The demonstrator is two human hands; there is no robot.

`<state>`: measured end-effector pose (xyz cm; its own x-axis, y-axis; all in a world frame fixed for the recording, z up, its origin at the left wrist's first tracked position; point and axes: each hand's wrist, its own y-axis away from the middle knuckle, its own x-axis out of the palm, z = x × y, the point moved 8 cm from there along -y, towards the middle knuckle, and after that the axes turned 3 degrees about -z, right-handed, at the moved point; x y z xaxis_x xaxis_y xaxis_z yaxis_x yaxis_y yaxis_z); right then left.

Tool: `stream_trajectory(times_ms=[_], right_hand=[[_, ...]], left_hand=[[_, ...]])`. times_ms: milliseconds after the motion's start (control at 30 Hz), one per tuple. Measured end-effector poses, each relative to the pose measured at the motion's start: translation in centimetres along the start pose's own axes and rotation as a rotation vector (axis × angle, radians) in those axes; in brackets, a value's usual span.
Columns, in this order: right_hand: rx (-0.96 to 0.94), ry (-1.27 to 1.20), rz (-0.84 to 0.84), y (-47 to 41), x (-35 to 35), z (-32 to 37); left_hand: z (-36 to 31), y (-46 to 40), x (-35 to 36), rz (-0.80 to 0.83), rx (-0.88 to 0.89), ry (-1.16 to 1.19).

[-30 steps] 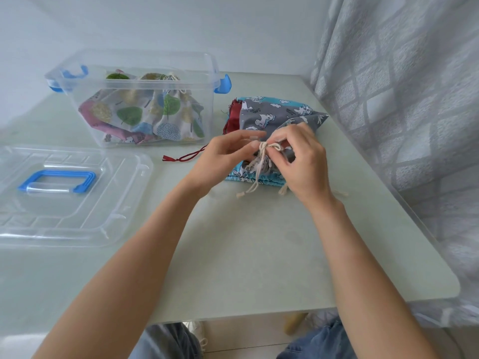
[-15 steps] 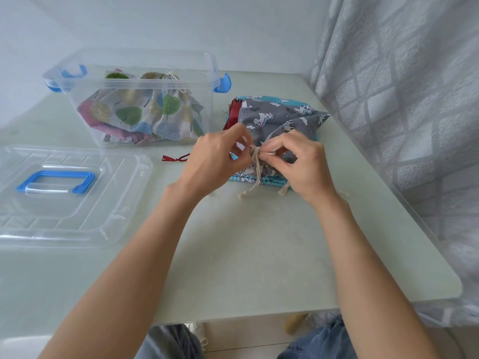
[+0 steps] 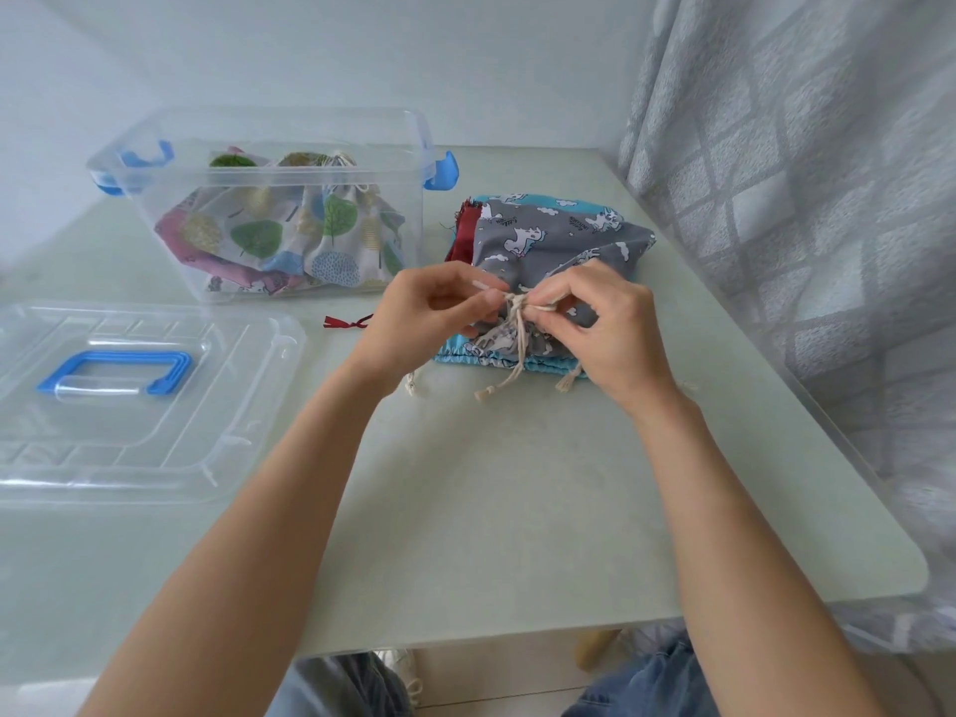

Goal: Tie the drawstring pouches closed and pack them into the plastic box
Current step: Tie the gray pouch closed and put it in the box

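Both hands at work over the pale green bench [image 3: 517, 509], near its far right part. Left hand [image 3: 424, 318] with fingers [image 3: 486, 297] curled, pinching one strand of the cream cotton drawstring [image 3: 517, 333]; right hand [image 3: 605, 328] likewise curled, pinching the other strand just beside the knot. Gathered neck of the grey fabric pouch with white animal print [image 3: 548, 235] held between the two hands, pointing toward the person, with the long axis running from the near edge to the far edge of the bench and the closed bottom turned away, a little to the right. Loose cord ends with frayed tips hanging down from the knot and resting on the bench. Grey pouch lying on top of a turquoise fabric pouch [image 3: 496, 359], only its near border and far edge showing; beside them on the left, a dark red cloth piece [image 3: 465, 235] and a thin dark red cord [image 3: 346, 322] on the bench. Clear plastic box with blue latches [image 3: 289, 147] standing well to the left of the pouches, open, holding a tied white pouch with coloured tree print [image 3: 331, 225] and some pink fabric. Clear plastic lid with blue handle [image 3: 155, 406] lying flat in front of the box. Grey patterned curtain [image 3: 802, 199] along the right side.
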<state>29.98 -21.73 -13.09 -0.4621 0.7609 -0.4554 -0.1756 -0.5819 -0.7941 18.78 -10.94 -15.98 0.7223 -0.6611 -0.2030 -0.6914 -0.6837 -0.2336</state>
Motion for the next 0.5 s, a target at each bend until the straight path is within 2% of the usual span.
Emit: stream_trajectory(times_ms=[233,367,500], right_hand=[[-0.045,0.021,-0.045,-0.3,-0.7,0.2],[0.118,-0.131,-0.061,-0.3,-1.7,-0.8],[0.26,-0.262,-0.006,-0.1,-1.4,-1.8]], left_hand=[[-0.3,-0.2,-0.4,0.002,0.05,-0.032],[-0.6,-0.3,-1.5,-0.02,0.067,-0.021],[-0.7,-0.4,-2.2,-0.087,0.103,-0.055]])
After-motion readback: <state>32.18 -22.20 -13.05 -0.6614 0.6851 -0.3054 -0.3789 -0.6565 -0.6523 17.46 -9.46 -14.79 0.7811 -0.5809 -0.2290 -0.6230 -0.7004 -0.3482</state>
